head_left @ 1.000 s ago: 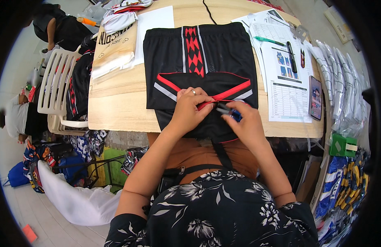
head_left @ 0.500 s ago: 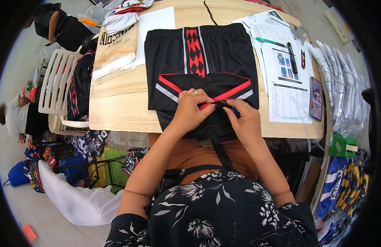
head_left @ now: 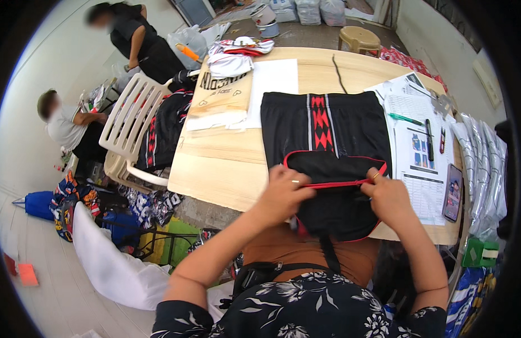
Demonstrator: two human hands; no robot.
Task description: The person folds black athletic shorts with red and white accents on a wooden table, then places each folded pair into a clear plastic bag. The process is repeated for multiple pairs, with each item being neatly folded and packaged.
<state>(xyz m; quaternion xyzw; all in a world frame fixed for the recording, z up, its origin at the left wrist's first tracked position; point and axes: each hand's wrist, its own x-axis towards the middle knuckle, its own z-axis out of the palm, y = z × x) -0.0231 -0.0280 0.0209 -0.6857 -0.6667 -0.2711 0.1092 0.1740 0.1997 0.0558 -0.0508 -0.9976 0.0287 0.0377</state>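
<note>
Black shorts with a red diamond side stripe lie at the near edge of the table, one leg opening spread toward me. My left hand pinches the red-trimmed hem at its left end. At the hem's right end my right hand grips the edge between thumb and fingers. Between my hands the hem runs nearly straight, and the opening's far edge bows away behind it. Below it, black fabric hangs toward my lap. Whether my right palm holds anything more is hidden.
Printed sheets, a green pen, a black marker and a phone lie at the right. A cream printed garment rests at the left. Beyond it are a plastic chair and two people. Plastic-wrapped packs flank the table's right side.
My hands have moved apart along the hem, which is now stretched between them; before, they met at its middle. The view has shifted, showing more floor beyond the table.
</note>
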